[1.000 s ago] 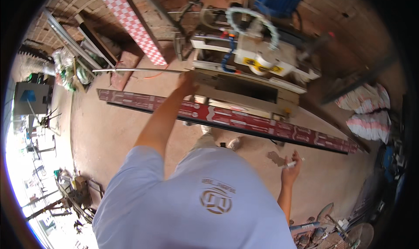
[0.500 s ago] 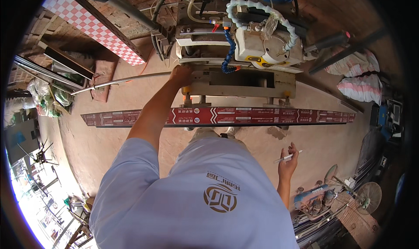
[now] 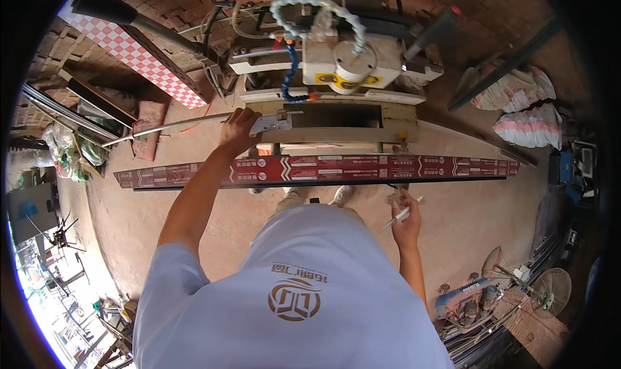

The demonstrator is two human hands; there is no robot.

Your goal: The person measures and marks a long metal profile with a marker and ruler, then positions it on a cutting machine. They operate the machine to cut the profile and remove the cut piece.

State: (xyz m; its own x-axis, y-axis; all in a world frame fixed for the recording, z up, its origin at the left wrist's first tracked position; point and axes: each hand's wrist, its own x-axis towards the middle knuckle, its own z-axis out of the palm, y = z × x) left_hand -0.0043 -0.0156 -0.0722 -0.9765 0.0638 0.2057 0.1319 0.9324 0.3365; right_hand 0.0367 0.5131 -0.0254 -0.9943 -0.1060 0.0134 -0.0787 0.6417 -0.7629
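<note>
My left hand (image 3: pixel 239 129) is closed at the left end of the machine's bed, with its fingers and thumb around the end of a small silver metal plate (image 3: pixel 273 124). The plate has holes and lies on the pale bed (image 3: pixel 349 136) of the machine. Lower right, my right hand (image 3: pixel 406 224) is closed round a slim white pen (image 3: pixel 397 217), held slantwise. Between my body and the machine runs a long profile (image 3: pixel 362 167) wrapped in dark red printed film, with a black lower edge. My left forearm crosses over it.
The white machine head (image 3: pixel 352 61) carries a pale segmented hose (image 3: pixel 317 1) and a blue coolant hose (image 3: pixel 292 71). A metal rod (image 3: pixel 174 124) reaches left from the bed. Woven sacks (image 3: pixel 530 126) lie at the right; a fan (image 3: pixel 551 292) stands lower right.
The silver plate now shows at my left hand, where before the hand rested at the bed's left end. My right hand with the pen has moved up and left toward the profile.
</note>
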